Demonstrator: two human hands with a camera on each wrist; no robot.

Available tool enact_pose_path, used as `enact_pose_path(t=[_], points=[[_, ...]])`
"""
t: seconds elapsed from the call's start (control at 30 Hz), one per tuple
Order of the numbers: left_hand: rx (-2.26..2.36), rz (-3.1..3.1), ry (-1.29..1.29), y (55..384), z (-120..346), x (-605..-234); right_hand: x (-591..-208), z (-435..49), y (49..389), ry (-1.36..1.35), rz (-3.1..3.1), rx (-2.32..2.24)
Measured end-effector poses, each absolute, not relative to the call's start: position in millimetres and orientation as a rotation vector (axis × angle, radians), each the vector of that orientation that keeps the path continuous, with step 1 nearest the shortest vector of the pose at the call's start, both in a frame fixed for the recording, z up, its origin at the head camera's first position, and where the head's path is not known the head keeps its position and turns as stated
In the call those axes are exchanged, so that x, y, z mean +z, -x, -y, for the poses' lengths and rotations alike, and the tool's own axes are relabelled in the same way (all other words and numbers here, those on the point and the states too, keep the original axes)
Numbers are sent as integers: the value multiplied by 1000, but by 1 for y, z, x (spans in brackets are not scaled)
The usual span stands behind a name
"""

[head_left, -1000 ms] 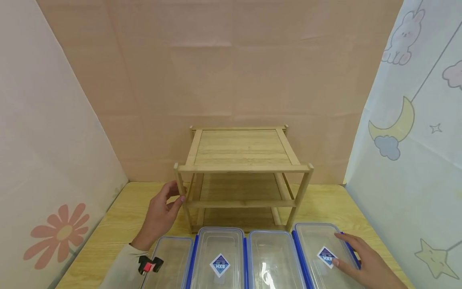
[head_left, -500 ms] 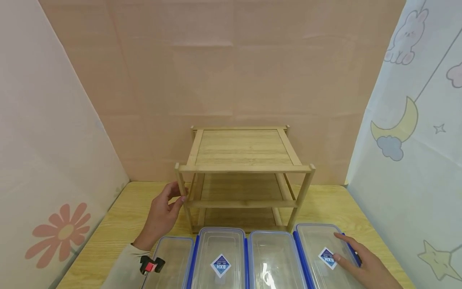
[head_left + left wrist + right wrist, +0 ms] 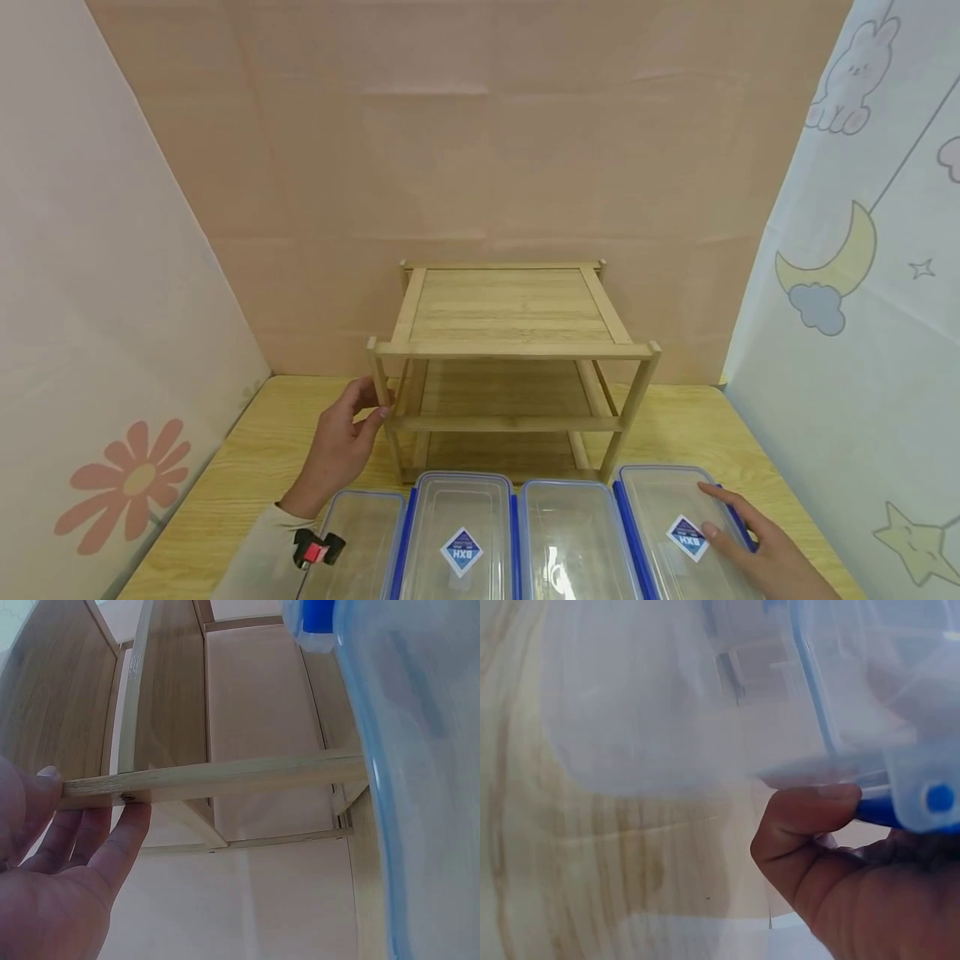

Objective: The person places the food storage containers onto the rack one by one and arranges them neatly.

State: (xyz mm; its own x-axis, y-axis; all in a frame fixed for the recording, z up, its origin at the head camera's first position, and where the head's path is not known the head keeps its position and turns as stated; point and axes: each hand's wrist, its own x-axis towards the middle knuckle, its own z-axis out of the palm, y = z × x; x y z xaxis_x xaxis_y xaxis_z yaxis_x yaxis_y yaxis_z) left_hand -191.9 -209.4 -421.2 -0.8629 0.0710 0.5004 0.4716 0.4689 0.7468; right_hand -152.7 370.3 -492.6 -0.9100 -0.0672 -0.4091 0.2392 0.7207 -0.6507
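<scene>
A light wooden rack (image 3: 513, 304) with three levels stands on the table. My left hand (image 3: 337, 446) pinches its front left post (image 3: 247, 776), thumb on one side and fingers on the other in the left wrist view. In front of the rack lies a row of several clear plastic storage boxes with blue edges. My right hand (image 3: 765, 542) rests on the rightmost storage box (image 3: 660, 492), thumb and index finger spread over its lid near a BXH label (image 3: 687, 537). A blue clip (image 3: 889, 814) shows beside that hand in the right wrist view.
Side by side lie the other boxes: the left one (image 3: 367, 525), the labelled one (image 3: 461, 500) and the plain one (image 3: 570, 517). The wooden table (image 3: 225, 467) is bounded by a beige back wall (image 3: 480, 167) and patterned side walls.
Both hands keep their places on the rack and the box. The whole head view has shifted slightly, with the scene sliding a little to the right.
</scene>
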Motion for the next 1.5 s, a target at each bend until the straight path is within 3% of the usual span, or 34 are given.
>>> enact_pose_path(t=[0.53,1.07,1.5], points=[[-1416,2307,489,195,209,-421,-471,-378,150,-124,-2537,-1098],[-1508,2279,490,195,211,-422,-422,-371,141,-216,-2410,-1336],[-1540,2262,486,197,212,-423,-379,-367,134,-136,-2590,-1273]])
